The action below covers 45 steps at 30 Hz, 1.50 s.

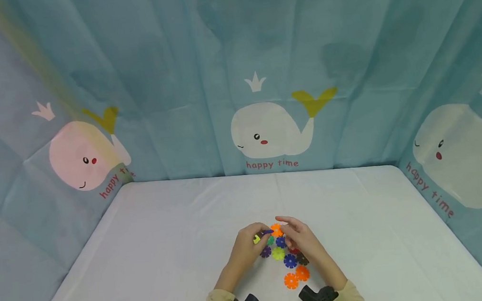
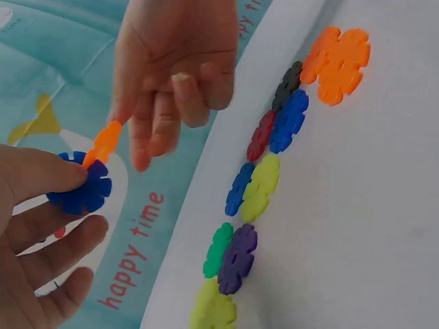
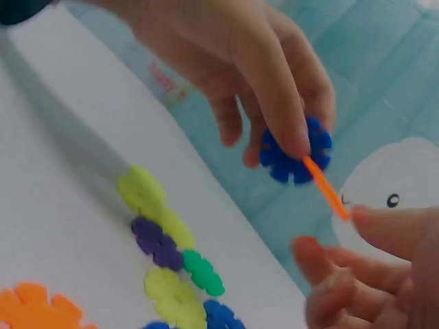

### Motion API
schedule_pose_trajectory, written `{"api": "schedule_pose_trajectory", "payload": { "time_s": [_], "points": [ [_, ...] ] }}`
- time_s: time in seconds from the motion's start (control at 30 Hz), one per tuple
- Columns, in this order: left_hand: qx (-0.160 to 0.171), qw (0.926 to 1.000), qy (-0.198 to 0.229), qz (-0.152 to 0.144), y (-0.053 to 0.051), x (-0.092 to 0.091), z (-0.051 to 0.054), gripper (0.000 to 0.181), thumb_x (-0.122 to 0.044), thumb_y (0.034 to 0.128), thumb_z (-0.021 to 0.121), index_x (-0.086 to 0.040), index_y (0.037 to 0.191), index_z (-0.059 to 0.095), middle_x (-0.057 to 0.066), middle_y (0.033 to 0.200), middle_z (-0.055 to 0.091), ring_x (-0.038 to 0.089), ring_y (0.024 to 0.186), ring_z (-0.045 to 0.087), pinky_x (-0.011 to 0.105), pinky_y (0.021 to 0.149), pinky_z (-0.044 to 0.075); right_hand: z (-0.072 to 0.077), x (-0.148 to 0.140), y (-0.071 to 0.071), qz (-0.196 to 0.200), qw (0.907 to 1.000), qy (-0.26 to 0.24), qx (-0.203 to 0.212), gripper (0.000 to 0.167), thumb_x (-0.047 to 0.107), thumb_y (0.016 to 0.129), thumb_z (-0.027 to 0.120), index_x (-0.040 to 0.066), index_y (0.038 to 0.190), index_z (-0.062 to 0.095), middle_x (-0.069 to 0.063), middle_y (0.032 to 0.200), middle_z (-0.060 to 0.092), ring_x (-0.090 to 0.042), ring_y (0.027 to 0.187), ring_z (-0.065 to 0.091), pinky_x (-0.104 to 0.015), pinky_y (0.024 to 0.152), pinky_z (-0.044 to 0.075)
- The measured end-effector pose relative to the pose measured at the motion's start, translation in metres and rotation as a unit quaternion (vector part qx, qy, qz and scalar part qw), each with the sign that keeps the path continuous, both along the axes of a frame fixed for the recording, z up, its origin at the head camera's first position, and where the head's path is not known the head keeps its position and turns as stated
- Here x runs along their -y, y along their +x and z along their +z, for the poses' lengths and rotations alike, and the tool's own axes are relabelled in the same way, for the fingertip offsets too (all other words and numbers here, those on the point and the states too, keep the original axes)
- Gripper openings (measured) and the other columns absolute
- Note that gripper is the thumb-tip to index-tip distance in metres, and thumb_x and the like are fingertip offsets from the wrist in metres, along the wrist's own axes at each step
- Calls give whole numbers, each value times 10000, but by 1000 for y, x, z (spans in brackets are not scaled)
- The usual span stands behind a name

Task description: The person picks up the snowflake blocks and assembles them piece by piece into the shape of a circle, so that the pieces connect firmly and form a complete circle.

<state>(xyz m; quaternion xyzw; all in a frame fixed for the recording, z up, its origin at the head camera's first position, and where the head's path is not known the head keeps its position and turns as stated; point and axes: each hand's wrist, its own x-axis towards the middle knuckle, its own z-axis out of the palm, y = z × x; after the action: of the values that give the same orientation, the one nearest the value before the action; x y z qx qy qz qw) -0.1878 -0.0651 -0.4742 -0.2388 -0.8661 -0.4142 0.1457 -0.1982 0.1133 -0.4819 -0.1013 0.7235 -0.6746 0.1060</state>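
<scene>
My left hand [image 1: 245, 246] pinches a blue flower-shaped plastic disc [image 2: 90, 195] between thumb and fingers, above the table. An orange disc [image 2: 104, 142] of the same kind stands edge-on against the blue one, crossing its rim; the left thumb hides part of where they meet. On the other side, my right hand [image 1: 306, 240] touches the outer edge of the orange disc with its thumb tip. Its other fingers are loosely bent and apart from the disc, as the right wrist view shows. How deep the two discs are slotted together cannot be seen.
Below the hands, several loose discs lie on the white table [image 1: 168, 252]: yellow [image 1: 278, 253], purple [image 2: 238, 259], green [image 3: 203, 272], dark blue [image 1: 290, 261], red [image 2: 260, 136], black [image 2: 287, 86]. Two orange discs [image 1: 291, 281] lie nearest me. A whale-printed curtain [image 1: 168, 104] surrounds the table.
</scene>
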Motion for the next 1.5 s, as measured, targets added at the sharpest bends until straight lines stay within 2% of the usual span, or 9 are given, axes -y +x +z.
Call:
{"api": "schedule_pose_trajectory", "payload": {
  "time_s": [0.17,0.33,0.67,0.77,0.83,0.9,1.0,1.1,1.5],
  "points": [
    [485,9984,-252,-128,0,9,1,34,-113,833,636,-98,859,651,-57,828,617,76,763,550,322,725,464,-4,-1,2,156,9877,1394,-683,231,208,929,493,-5,989,559,-68,749,543,-126,497,406,-223,459,368],
    [728,9969,-246,-184,-3,16,4,37,-119,834,636,-93,849,659,-55,824,630,98,804,574,362,761,451,-9,7,8,337,9495,2739,-1491,182,128,771,700,51,875,573,2,791,546,-133,642,463,-277,587,429],
    [1032,9944,-231,-44,-5,21,6,48,-141,810,665,-103,838,652,-77,805,625,110,801,572,387,777,446,-9,17,14,319,9047,3862,-1772,209,69,666,753,43,832,629,-2,754,460,-141,652,437,-294,601,411],
    [1141,9932,-213,-13,-5,21,6,60,-163,815,662,-107,834,652,-87,804,622,107,805,568,393,787,440,-9,15,13,412,9231,3472,-1599,206,42,672,750,56,801,590,8,736,461,-139,647,427,-278,583,400],
    [1177,9929,-195,2,-5,22,6,64,-166,816,662,-105,834,652,-85,805,622,107,804,568,395,790,438,-9,13,11,367,9469,2893,-1356,198,16,696,729,61,797,565,9,715,478,-146,624,441,-264,561,407],
    [1192,9927,-154,30,-5,22,5,56,-159,819,657,-109,842,650,-81,814,624,109,809,567,394,789,438,-8,9,9,85,9683,2197,-1182,167,-6,729,700,47,805,561,-6,693,509,-172,583,467,-257,531,425],
    [1142,9934,-93,67,-4,22,4,52,-155,829,646,-119,865,648,-80,831,625,107,825,568,378,791,441,-5,5,6,-465,9838,1334,-1104,97,10,765,678,23,813,595,-38,704,569,-197,578,534,-251,547,467],
    [1085,9941,-23,88,-4,21,3,48,-143,837,632,-123,878,647,-79,842,625,109,839,574,354,788,446,-3,2,4,-733,9853,1013,-1162,80,51,774,685,25,803,615,-44,747,605,-188,636,570,-246,613,480],
    [528,9983,225,-8,-2,20,1,58,-114,845,608,-93,866,658,-45,822,643,93,797,599,296,740,468,-1,-1,5,-572,9876,760,-1246,71,67,775,689,14,785,643,-57,731,634,-245,638,601,-263,609,488]
  ]
}}
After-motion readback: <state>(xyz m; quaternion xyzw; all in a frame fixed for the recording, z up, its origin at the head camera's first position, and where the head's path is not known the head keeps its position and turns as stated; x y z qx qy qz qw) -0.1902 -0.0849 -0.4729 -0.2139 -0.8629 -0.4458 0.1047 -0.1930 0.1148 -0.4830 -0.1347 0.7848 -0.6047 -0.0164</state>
